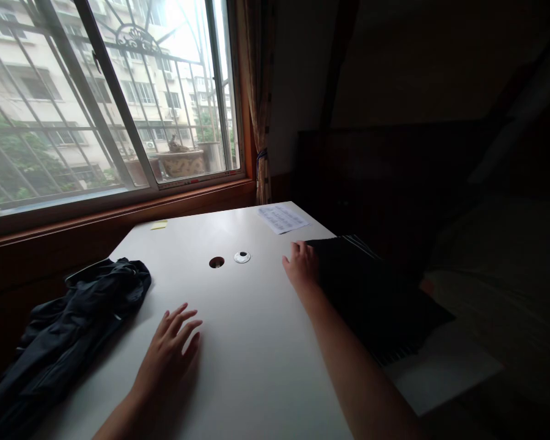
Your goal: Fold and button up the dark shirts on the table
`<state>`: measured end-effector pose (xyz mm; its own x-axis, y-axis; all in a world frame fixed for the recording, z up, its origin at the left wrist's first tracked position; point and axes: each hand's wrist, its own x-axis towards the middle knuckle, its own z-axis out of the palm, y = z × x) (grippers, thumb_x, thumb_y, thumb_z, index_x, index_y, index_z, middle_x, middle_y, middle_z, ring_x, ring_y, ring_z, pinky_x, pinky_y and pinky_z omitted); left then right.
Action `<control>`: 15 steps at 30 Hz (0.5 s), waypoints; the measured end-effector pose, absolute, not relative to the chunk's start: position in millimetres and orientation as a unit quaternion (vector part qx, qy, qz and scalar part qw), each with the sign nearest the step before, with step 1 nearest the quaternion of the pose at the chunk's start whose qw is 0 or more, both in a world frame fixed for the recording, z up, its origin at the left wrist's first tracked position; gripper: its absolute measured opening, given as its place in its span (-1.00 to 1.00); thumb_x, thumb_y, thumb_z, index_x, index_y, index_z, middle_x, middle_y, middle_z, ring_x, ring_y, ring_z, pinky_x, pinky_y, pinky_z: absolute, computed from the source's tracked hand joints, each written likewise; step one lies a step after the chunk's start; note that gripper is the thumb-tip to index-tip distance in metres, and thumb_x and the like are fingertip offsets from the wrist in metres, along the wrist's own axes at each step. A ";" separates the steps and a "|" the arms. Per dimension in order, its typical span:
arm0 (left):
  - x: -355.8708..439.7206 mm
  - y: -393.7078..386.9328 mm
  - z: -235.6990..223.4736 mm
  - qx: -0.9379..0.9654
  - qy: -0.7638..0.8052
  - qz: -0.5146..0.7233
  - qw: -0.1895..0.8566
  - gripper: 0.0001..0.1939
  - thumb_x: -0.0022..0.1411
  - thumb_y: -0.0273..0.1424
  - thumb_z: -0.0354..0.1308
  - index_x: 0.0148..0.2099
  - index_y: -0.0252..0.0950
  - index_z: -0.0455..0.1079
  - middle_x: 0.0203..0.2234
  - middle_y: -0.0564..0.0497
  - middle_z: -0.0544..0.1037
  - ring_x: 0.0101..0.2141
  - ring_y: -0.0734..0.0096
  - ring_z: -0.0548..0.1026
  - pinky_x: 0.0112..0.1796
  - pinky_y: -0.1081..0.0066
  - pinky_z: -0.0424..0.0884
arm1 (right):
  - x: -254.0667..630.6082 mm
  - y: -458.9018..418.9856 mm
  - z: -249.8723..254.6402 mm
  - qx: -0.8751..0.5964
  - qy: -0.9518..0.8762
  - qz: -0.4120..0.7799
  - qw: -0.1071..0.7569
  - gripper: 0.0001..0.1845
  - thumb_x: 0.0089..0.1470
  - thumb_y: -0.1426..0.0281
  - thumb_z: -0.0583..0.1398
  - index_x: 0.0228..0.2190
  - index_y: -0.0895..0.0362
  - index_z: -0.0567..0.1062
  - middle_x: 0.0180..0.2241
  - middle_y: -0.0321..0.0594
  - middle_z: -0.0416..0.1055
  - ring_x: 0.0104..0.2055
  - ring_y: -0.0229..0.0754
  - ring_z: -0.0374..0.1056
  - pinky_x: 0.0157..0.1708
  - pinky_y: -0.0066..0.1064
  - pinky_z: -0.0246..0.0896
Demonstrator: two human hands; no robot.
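Note:
My left hand (172, 342) hovers low over the white tabletop (252, 342), fingers spread and holding nothing. Farther forward, my right hand (302, 264) rests at the left edge of a black piece of clothing (362, 287) with pale stripes at its edges. Its fingers are slightly bent and the thumb stands apart; I see no cloth pinched between them. That clothing lies spread flat along the right side of the table. On the left side, a crumpled dark garment (87, 324) lies in a loose heap, apart from my left hand.
A round cable hole (217, 263) opens in the tabletop, with its white round cover (242, 257) beside it. Toward the far edge lie a printed paper sheet (283, 219) and a yellow note (159, 225). Beyond are a barred window (174, 110) and a tied curtain (260, 122). The right side is very dark.

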<state>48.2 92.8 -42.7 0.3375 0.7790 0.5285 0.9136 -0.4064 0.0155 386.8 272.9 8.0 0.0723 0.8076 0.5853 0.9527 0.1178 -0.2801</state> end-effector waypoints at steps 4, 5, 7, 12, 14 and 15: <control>38.3 90.7 -45.3 -0.793 -0.540 -0.267 0.094 -0.81 0.33 -0.38 0.08 -0.06 -0.14 0.47 0.00 -0.09 0.52 0.18 0.03 0.35 0.12 -0.06 0.37 | 427.8 287.7 -8.9 -0.759 -0.581 -0.081 0.285 -0.66 0.12 0.40 0.23 -0.07 0.27 0.48 -0.02 0.16 0.37 0.05 0.12 0.20 -0.02 -0.15 0.11; 36.6 90.9 -46.0 -0.787 -0.547 -0.275 0.083 -0.81 0.33 -0.38 0.08 -0.07 -0.14 0.48 -0.01 -0.08 0.52 0.17 0.03 0.35 0.09 -0.02 0.40 | 433.8 289.4 -11.3 -0.766 -0.574 -0.074 0.282 -0.72 0.14 0.40 0.22 -0.12 0.27 0.51 -0.05 0.16 0.38 0.05 0.12 0.21 -0.04 -0.14 0.13; 34.5 91.6 -47.2 -0.779 -0.554 -0.287 0.066 -0.82 0.33 -0.37 0.09 -0.09 -0.12 0.49 -0.02 -0.06 0.53 0.15 0.04 0.37 0.06 0.00 0.42 | 440.6 290.8 -12.7 -0.765 -0.573 -0.069 0.285 -0.78 0.19 0.37 0.19 -0.21 0.26 0.55 -0.10 0.15 0.40 0.04 0.12 0.22 -0.05 -0.13 0.16; 33.6 92.8 -46.2 -0.776 -0.553 -0.301 0.035 -0.82 0.35 -0.34 0.08 -0.14 -0.12 0.51 -0.09 -0.05 0.56 0.06 0.08 0.43 0.02 0.04 0.44 | 441.6 286.1 -5.4 -0.750 -0.579 -0.064 0.314 -0.69 0.27 0.24 0.18 -0.05 0.17 0.48 0.00 -0.02 0.40 0.00 -0.04 0.35 -0.01 -0.13 0.32; 34.2 92.6 -44.3 -0.776 -0.551 -0.306 0.029 -0.81 0.36 -0.33 0.06 -0.15 -0.13 0.52 -0.10 -0.05 0.57 0.03 0.10 0.44 0.00 0.06 0.44 | 440.6 283.9 -2.2 -0.744 -0.579 -0.062 0.327 -0.65 0.27 0.23 0.19 0.01 0.14 0.43 0.05 -0.09 0.38 -0.02 -0.10 0.39 -0.03 -0.13 0.37; 34.7 92.4 -43.2 -0.775 -0.550 -0.309 0.028 -0.81 0.36 -0.33 0.06 -0.15 -0.13 0.52 -0.11 -0.05 0.57 0.02 0.11 0.45 -0.01 0.07 0.45 | 440.2 283.4 -0.7 -0.741 -0.579 -0.062 0.334 -0.66 0.28 0.23 0.18 0.00 0.15 0.44 0.04 -0.07 0.39 -0.03 -0.09 0.39 -0.03 -0.14 0.36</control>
<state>34.7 92.4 -43.2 0.2037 0.8359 0.5097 0.8705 -0.3928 0.2964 440.2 283.4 -0.7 0.3215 0.8166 0.4793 0.8998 -0.1059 -0.4232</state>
